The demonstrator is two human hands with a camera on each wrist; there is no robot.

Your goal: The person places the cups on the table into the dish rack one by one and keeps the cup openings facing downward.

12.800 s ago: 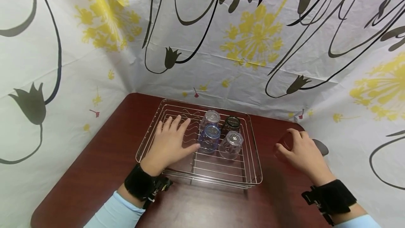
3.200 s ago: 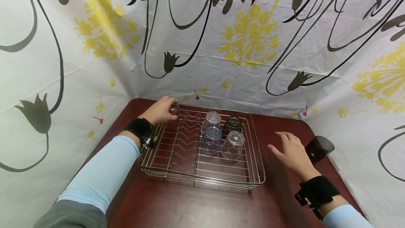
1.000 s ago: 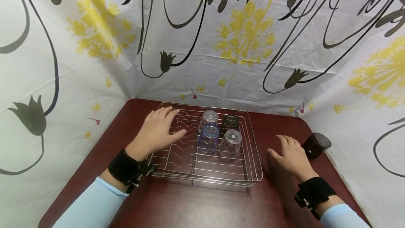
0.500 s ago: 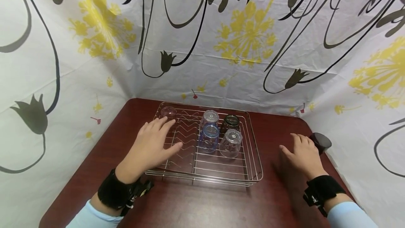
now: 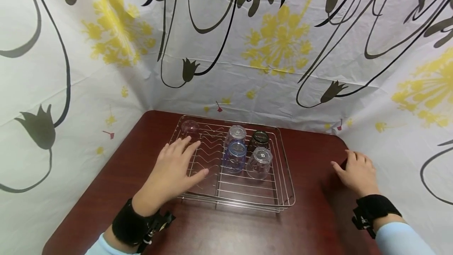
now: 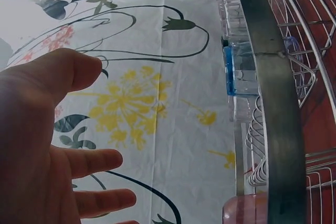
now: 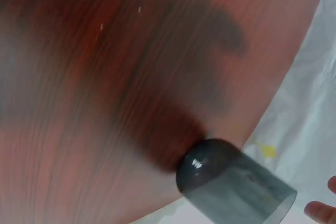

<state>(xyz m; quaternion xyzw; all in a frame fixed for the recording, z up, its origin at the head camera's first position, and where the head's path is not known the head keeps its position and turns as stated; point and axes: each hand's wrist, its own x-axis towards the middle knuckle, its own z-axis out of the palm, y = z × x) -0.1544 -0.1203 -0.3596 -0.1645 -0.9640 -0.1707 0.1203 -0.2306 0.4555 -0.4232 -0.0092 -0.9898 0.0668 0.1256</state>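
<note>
My left hand (image 5: pixel 170 170), fingers spread, hovers over the front left of the wire dish rack (image 5: pixel 287 168). Beyond its fingertips a pinkish clear glass (image 5: pixel 190 128) stands in the rack's back left corner. Over at the right, my right hand (image 5: pixel 361 172) reaches above a smoky dark glass (image 7: pixel 231 184), which it mostly hides in the head view. The right wrist view shows that glass upright on the table, with the fingertips (image 7: pixel 320 212) beside its rim and a gap between.
Bottoms up in the rack's right half stand a blue glass (image 5: pixel 234 158), a dark green glass (image 5: pixel 260 139) and two clear glasses, the nearer clear glass (image 5: pixel 259 164) at front right. A patterned sheet (image 5: pixel 219 89) encloses the reddish table (image 5: pixel 226 231).
The pinkish glass went from my right hand to my left, which released it in the rack's back left corner and drew back. My right hand has since moved right, over the dark glass.
</note>
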